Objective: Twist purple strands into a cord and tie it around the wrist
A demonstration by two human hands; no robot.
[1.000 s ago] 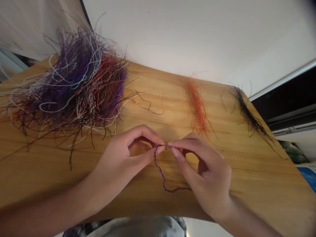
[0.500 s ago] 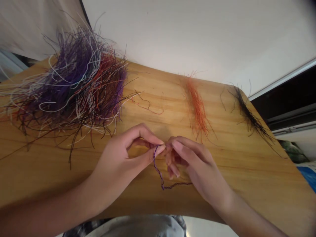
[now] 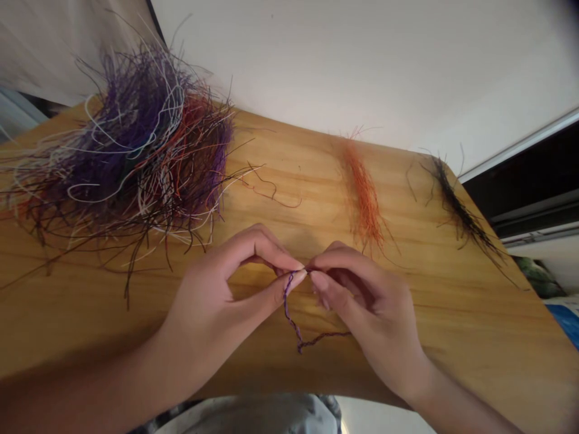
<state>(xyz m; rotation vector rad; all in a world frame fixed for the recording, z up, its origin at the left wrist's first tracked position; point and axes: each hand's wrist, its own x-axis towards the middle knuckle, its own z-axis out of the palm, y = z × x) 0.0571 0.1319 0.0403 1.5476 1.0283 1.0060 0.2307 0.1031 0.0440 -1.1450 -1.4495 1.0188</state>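
Note:
A thin twisted purple and dark wire [image 3: 292,322] hangs in a bent loop below my fingertips. Thumb and forefinger of my left hand [image 3: 244,280] pinch it near its upper end. My right hand [image 3: 362,289] is closed right beside that point, its thumb and forefinger pinching a short dark end of the wire. The fingertips of both hands nearly meet. From a kink at the bottom, the other stretch of wire runs right and goes out of sight behind my right hand.
A big tangled heap of purple, white, red and black wires [image 3: 149,144] covers the table's [image 3: 280,229] left side. An orange wire bundle [image 3: 364,196] lies right of centre, a black wire bundle [image 3: 461,208] near the right edge. Loose strands [image 3: 274,193] lie between. A pale wall [image 3: 339,66] stands behind.
My right hand's fingers have drawn together into a pinch at the wire, where some were extended below before. The left hand keeps its pinch, shifted slightly right.

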